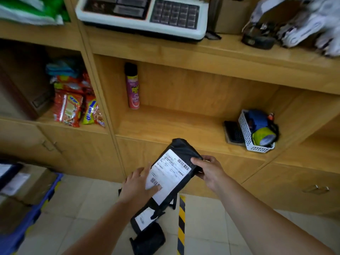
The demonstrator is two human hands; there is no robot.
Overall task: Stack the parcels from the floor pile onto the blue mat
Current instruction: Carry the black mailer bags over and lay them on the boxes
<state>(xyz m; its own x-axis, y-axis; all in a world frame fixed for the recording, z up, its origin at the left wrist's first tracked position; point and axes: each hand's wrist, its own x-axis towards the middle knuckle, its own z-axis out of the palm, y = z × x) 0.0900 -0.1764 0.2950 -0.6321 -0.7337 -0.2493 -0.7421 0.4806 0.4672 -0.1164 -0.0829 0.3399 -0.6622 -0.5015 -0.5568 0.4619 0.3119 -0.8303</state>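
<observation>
A black plastic parcel (179, 155) with a white shipping label is held up in front of the wooden cabinet. My right hand (207, 170) grips its right edge, thumb on top. My left hand (139, 184) holds its lower left side, with the thumb lying across the label's barcode. Below it on the tiled floor lie two more black parcels, one with a white label (142, 218) and a crumpled one (149, 240). The blue mat (27, 219) is at the far left edge, with several brown cardboard parcels (33, 183) stacked on it.
A wooden cabinet with open shelves fills the back. A spray can (132, 87) and a white basket (257, 133) stand on the lower shelf, snack packets (75, 107) on the left one. A scale (143, 15) sits on top. A yellow-black striped strip (181, 223) runs along the floor.
</observation>
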